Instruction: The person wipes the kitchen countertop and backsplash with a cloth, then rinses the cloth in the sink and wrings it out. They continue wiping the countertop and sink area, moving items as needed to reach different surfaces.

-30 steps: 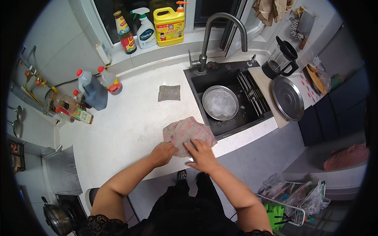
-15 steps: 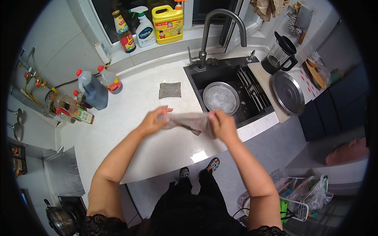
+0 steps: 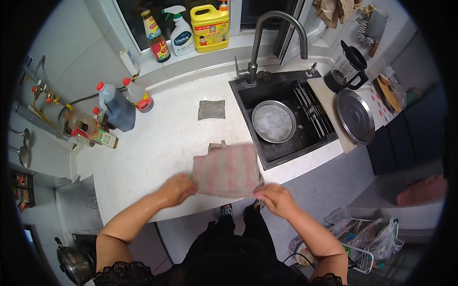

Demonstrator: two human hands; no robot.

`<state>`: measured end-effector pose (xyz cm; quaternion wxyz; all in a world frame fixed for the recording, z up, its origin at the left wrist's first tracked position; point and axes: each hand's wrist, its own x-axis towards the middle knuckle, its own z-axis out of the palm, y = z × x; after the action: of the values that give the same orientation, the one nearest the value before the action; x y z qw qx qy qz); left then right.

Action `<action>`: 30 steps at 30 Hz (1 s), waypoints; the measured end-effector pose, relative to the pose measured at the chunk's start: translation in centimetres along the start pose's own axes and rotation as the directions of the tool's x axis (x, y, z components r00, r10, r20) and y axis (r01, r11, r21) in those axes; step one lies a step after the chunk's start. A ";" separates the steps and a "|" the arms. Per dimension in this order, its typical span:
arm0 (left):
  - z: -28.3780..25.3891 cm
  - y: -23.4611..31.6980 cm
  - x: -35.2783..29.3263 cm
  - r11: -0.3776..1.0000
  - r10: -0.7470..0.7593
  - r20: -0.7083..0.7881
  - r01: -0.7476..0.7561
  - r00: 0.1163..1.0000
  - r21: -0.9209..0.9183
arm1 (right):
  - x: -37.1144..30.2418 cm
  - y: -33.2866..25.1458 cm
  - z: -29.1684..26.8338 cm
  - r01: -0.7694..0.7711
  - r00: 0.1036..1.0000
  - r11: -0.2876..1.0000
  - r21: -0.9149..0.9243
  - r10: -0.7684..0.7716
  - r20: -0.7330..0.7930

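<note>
A grey-brown cloth with faded pink checks [image 3: 226, 171] is spread out between my hands at the counter's near edge. My left hand [image 3: 178, 189] is closed on its near left corner, and my right hand [image 3: 277, 199] pinches its near right corner. Beyond its far edge a small brownish piece of fabric [image 3: 217, 146] sticks out; whether it belongs to the same cloth I cannot tell. Farther back, a small grey cloth [image 3: 211, 109] lies flat on the white counter [image 3: 157, 138], apart from both hands.
Right of the cloth is a black sink [image 3: 267, 155] holding a metal basin of sudsy water [image 3: 274, 122], under a tall faucet [image 3: 281, 14]. A round metal lid [image 3: 355, 117] and a blender jug [image 3: 346, 69] stand farther right. Several bottles [image 3: 117, 107] line the left side.
The cloth was bunched and blurred between my raised hands; now it is spread wide and lower. Both hands have come nearer to my body. The view has shifted slightly.
</note>
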<state>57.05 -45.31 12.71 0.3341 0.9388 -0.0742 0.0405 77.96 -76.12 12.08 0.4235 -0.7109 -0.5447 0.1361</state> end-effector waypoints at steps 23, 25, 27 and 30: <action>14.6 -7.3 5.6 0.831 -0.336 -0.081 0.336 0.938 0.444 | 2.5 5.9 10.1 -0.285 0.916 0.856 -0.431 0.376 0.142; 14.8 -6.5 7.2 0.911 -0.408 -0.168 0.388 0.898 -0.137 | 2.2 7.3 10.8 -0.381 0.903 0.877 -0.292 0.421 0.086; 13.7 -3.2 9.9 0.598 -0.534 -0.071 0.317 0.842 -0.736 | 2.5 7.6 10.4 -0.433 0.901 0.902 -0.007 0.433 0.018; 11.5 2.1 14.1 -0.215 -0.499 0.240 0.150 0.833 -0.965 | 3.4 5.4 7.9 -0.354 0.909 0.881 0.315 0.403 -0.105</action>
<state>70.90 -55.79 6.90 0.9135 0.3472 0.2120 -0.0058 77.62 -69.77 4.13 0.5322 -0.7430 -0.3315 0.2342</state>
